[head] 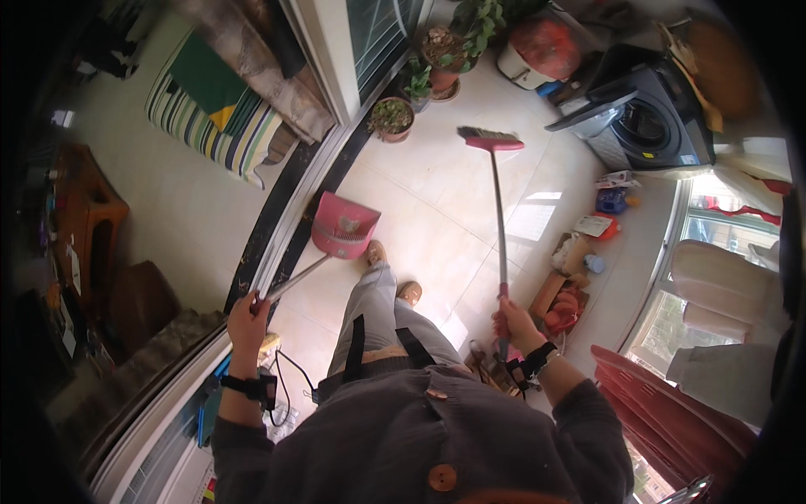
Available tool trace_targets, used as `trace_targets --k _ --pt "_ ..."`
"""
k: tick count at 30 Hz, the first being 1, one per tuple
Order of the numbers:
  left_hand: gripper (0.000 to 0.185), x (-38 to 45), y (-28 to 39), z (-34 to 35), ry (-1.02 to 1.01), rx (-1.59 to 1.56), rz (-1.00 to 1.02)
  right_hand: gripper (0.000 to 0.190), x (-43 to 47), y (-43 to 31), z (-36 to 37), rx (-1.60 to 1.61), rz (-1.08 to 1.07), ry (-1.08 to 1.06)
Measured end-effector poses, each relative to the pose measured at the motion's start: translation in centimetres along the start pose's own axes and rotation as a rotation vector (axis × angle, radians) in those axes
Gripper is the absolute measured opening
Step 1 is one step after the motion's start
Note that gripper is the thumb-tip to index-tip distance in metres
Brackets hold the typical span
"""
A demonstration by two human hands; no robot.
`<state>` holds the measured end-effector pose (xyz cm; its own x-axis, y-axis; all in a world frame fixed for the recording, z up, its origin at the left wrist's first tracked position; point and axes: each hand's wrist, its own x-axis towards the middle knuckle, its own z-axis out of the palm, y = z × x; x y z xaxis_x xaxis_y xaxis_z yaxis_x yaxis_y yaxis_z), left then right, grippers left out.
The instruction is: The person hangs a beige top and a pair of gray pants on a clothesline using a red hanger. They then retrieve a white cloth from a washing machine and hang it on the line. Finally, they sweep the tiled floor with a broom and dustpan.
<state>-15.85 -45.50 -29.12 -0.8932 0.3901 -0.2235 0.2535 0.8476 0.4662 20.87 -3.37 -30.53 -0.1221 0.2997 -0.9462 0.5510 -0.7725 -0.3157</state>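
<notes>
My right hand [517, 324] is closed around the pink grip of a broom [500, 220]. Its pink head with grey bristles [491, 138] is turned away from me, over the pale tiles; I cannot tell if it touches them. In my left hand [247, 322] is the handle end of a long-handled pink dustpan [346, 225]. The pan lies ahead of my shoe, beside the black door sill, with its opening facing away from me. Some greyish debris [349, 223] shows inside it.
Potted plants [391, 118] stand by the sliding door frame [327, 154]. A front-loading washing machine [652, 129] at the far right has its door swung out. Cardboard boxes [541, 295] and bottles [611, 200] line the right wall. Beyond the sill is a striped cloth-covered item [208, 135].
</notes>
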Motion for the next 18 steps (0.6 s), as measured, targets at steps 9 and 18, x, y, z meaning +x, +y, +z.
trace_targets --k 9,18 --pt "0.031 -0.6 1.0 -0.5 0.004 -0.001 0.001 0.039 9.5 -4.7 -1.5 -0.135 -0.166 0.203" --pt "0.028 -3.0 6.8 0.7 0.004 -0.014 -0.119 0.039 30.1 -23.4 -1.2 0.159 -0.184 0.206"
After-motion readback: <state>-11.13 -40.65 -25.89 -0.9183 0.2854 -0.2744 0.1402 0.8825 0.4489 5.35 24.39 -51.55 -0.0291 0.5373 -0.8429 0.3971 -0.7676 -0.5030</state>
